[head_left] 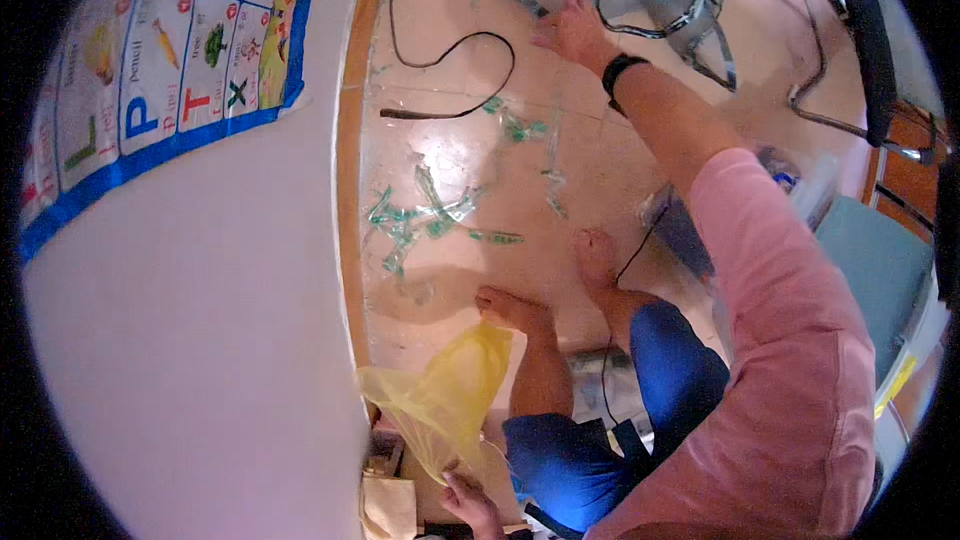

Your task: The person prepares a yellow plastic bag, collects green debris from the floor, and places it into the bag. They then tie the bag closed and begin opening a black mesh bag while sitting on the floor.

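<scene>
My left hand [470, 500], low in the view, grips the gathered end of a thin yellow plastic bag [450, 382]. The bag spreads upward from it beside my bare foot [512, 309]. At the far side my right hand [576, 31], a black band on its wrist, reaches out with its fingers apart. It is at the edge of a grey translucent fabric piece with dark trim [637, 0]; whether it touches cannot be told. A dark looped strap [651, 33] lies over that fabric. Crumpled clear plastic strips with green print [435, 217] are scattered on the floor between my hands.
A white wall [202, 330] with an alphabet poster [161, 52] and a wooden skirting board [351, 150] runs along the left. A dark cord [499, 82] curls on the tiled floor. At right are a metal-tube frame [814, 52] and a grey-green panel [874, 270]. Another thin cable [637, 244] passes by my legs.
</scene>
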Motion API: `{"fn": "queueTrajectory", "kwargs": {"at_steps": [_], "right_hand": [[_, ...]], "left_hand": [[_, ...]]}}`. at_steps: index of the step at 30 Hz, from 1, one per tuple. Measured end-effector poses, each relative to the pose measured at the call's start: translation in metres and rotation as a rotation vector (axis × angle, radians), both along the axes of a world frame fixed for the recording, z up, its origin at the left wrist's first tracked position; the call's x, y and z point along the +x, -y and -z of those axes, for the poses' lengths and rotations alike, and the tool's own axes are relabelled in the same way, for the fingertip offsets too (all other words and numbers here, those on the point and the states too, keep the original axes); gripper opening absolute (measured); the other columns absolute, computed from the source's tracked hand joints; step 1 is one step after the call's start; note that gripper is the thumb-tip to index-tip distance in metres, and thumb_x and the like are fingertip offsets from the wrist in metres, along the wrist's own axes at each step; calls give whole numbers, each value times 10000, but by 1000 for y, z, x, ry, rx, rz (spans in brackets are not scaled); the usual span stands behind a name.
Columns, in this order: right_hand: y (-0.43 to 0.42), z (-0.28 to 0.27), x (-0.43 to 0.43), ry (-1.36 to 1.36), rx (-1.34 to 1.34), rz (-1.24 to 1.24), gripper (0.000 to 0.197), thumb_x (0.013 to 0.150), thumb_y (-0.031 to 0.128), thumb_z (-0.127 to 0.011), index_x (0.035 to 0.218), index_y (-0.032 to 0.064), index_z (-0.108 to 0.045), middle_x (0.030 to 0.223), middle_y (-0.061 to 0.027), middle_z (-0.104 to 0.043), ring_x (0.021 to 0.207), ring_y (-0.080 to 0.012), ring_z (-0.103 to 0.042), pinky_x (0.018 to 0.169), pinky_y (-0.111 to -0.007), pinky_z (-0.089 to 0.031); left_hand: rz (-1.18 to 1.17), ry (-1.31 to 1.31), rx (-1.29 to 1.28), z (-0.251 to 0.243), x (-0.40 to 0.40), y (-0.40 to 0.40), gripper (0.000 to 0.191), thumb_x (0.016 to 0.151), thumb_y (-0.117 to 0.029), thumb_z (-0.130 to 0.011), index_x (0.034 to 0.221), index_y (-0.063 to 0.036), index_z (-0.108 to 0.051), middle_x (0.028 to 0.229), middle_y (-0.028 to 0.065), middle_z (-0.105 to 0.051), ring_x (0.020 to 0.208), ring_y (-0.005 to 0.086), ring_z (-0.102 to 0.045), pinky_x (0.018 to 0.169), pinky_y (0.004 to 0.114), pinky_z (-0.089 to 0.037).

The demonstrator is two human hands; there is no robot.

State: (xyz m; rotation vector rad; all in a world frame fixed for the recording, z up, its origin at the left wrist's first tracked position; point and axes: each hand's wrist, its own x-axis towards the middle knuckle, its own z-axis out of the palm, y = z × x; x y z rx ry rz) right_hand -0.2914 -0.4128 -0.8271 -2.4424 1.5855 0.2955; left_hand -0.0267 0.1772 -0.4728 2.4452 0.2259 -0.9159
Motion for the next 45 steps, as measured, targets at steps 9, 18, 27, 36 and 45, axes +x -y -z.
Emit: {"fn": "queueTrajectory", "kwargs": {"at_steps": [9, 18, 27, 36, 45], "right_hand": [[11, -31, 42, 474, 257, 485, 363, 760, 355, -664, 971, 59, -660, 910, -147, -651, 882, -318, -608, 750, -387, -460], [-190, -359, 63, 913, 128, 719, 260, 602, 165, -674, 801, 12, -608, 716, -181, -571, 654, -339, -561, 579, -385, -445], [-273, -550, -3, 1309, 624, 90, 213, 747, 121, -668, 925, 12, -627, 924, -140, -638, 799, -240, -638, 731, -361, -486], [-234, -679, -28, 1274, 487, 276, 418, 742, 186, -667, 1092, -16, -559, 1041, -168, -619, 915, -269, -599, 816, -355, -470], [-165, -751, 5, 1254, 31, 831, 315, 757, 179, -637, 961, -51, -570, 827, -182, -611, 776, -273, -610, 696, -350, -481]], "left_hand": [[440, 275, -22, -3, 21, 69, 403, 910, -183, -547, 1181, 65, -379, 1145, 206, -471, 1048, 274, -477, 923, 373, -388], [154, -470, -331, -78, 18, 226, 643, 914, -456, -482, 1380, -46, -315, 1112, 139, -565, 931, 210, -564, 783, 298, -479], [523, -1045, -608, -215, -81, 375, 418, 805, -78, -637, 1186, 25, -500, 1094, 102, -587, 959, 217, -586, 827, 340, -485], [782, -1125, -273, -328, -98, 304, 376, 760, 12, -628, 1129, 36, -557, 1074, 85, -602, 953, 181, -567, 829, 307, -479], [373, -381, -688, -372, -67, 255, 274, 815, -104, -663, 1051, 6, -580, 925, 67, -628, 674, 102, -569, 553, 237, -466]]}}
